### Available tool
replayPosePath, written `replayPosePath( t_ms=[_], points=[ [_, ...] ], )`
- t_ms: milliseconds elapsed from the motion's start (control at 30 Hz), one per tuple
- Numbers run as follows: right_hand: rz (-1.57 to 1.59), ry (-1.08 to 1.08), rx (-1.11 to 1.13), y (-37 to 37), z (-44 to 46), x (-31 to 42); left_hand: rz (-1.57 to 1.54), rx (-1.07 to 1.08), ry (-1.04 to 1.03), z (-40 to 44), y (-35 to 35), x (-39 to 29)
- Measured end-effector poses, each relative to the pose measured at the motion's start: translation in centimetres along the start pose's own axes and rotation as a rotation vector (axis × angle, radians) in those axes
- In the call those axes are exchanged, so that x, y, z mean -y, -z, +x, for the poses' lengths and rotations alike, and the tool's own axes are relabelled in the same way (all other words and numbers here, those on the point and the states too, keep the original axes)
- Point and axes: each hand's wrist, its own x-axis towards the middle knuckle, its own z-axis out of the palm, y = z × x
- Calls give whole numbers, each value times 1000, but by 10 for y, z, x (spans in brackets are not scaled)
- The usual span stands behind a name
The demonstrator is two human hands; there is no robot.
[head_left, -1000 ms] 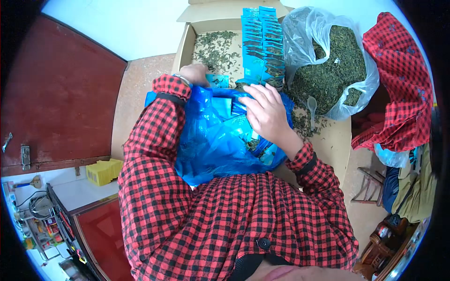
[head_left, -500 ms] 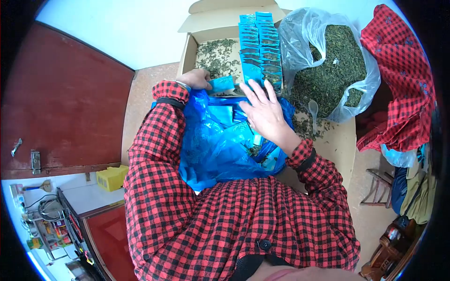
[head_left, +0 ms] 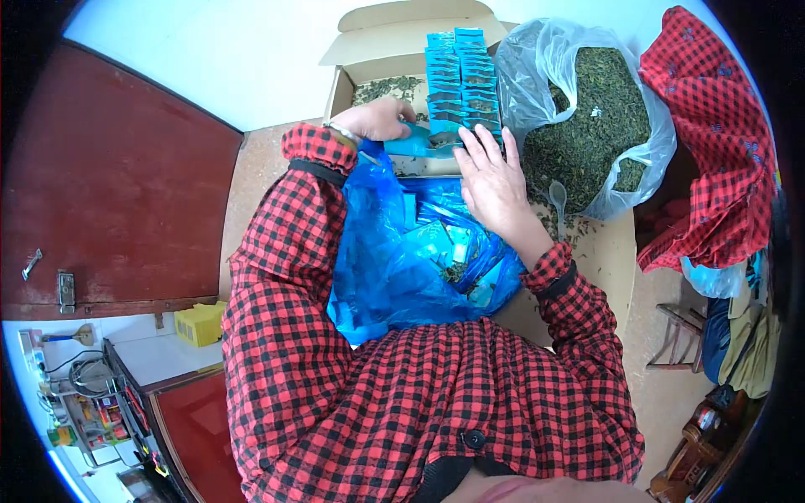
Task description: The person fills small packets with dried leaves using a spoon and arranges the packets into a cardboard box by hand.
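Box (head_left: pixel 338 94): open; I see loose leaves (head_left: pixel 386 87) inside. Blue bag (head_left: pixel 373 289): crumpled, just before it. Clear bag (head_left: pixel 537 63): right, leaf-filled. Packet rows (head_left: pixel 446 84): two, inside the box. Right hand (head_left: pixel 495 180): fingers slightly spread, near the rows' end; contact I cannot tell. Left hand (head_left: pixel 381 120): pinching one packet (head_left: pixel 407 146) at the box's near side. Spoon (head_left: pixel 558 194): beside the clear bag.

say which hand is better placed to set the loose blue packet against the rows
Probably the left hand: it appears to grip the blue packet, while the right hand is spread by the packet rows without a clear grip.
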Motion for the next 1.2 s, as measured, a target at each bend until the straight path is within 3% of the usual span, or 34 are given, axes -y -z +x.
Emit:
replayPosePath(
  t_ms=[100,267,400,500,667,800,900,933,1033,1200],
  points=[
    [7,-12,8,1,0,-2,229,223,42,1,8,-13],
    [25,-4,-2,-1,0,-2,208,237,65,-14,8,-28],
    [35,-11,10,-1,1,-2,198,227,-102,-26,7,-46],
    [41,-13,-5,-1,2,-4,439,114,23,-36,8,-64],
    [-11,-9,-14,-1,8,-2,585,108,88,-49,12,-81],
    [-18,-22,-7,-4,9,-2,756,44,2,-50,2,-86],
    [23,-24,-43,-6,9,-1,753,-267,-289,-41,-17,-81],
    [21,-21,-42,-7,10,-1,750,-270,-288,-37,-23,-79],
    [88,-107,-135,-10,12,-1,593,-449,-479,-21,-42,-74],
    [98,-162,-237,-15,18,-8,355,-536,-569,-18,-53,-59]
  ],
)
